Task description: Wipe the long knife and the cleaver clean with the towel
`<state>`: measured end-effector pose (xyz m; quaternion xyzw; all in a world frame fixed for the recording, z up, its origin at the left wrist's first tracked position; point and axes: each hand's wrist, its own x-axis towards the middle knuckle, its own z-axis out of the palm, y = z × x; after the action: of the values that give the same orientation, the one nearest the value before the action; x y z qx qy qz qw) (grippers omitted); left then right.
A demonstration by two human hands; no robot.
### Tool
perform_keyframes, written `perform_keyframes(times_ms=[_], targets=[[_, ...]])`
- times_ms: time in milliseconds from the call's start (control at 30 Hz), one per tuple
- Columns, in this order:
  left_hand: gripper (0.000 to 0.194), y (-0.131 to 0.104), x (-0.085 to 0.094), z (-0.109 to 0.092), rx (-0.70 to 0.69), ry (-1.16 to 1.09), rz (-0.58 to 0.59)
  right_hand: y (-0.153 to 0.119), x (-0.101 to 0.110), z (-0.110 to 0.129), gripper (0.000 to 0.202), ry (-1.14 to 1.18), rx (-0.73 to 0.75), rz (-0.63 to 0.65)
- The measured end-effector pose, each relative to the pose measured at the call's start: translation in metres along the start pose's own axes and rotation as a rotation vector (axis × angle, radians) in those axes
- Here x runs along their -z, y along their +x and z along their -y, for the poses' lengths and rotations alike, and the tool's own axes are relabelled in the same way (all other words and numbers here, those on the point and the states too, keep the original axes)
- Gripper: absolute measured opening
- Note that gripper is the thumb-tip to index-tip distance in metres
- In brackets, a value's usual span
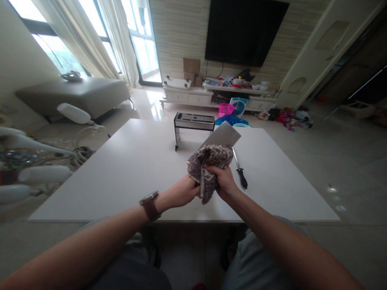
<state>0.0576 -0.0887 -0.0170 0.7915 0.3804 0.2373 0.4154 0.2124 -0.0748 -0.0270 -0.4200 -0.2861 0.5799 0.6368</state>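
A broad metal cleaver blade (pixel 224 135) sticks out past a grey-brown patterned cloth (pixel 218 156), pointing away to the upper right; its handle is hidden. My right hand (pixel 222 179) is closed on the cloth from the right, thumb on top. My left hand (pixel 186 191), with a watch on the wrist, holds the cloth's lower left side, its fingers partly covered. Right of the cloth lies a honing rod with a black handle (pixel 242 179) on the white table (pixel 136 173). Behind the cloth stands a metal knife rack (pixel 194 121).
Beyond the table's far edge are a pink basket (pixel 226 110) and a blue plastic item (pixel 231 120). A low white cabinet (pixel 187 97) stands along the wall under a television (pixel 244 30). White chair-like parts (pixel 45 174) stand at the left.
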Motion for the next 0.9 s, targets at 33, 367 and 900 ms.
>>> perform_keyframes(times_ms=[33, 367, 900], targets=[[0.021, 0.000, 0.001, 0.000, 0.003, -0.018, 0.003, 0.001, 0.001, 0.002, 0.038, -0.017, 0.016, 0.000], [0.029, -0.010, 0.023, 0.004, 0.095, -0.126, 0.007, 0.008, 0.020, 0.018, 0.036, -0.154, 0.110, -0.011], [0.015, 0.000, -0.002, 0.008, 0.019, 0.103, -0.023, 0.001, 0.002, -0.001, 0.038, 0.100, -0.084, -0.028]])
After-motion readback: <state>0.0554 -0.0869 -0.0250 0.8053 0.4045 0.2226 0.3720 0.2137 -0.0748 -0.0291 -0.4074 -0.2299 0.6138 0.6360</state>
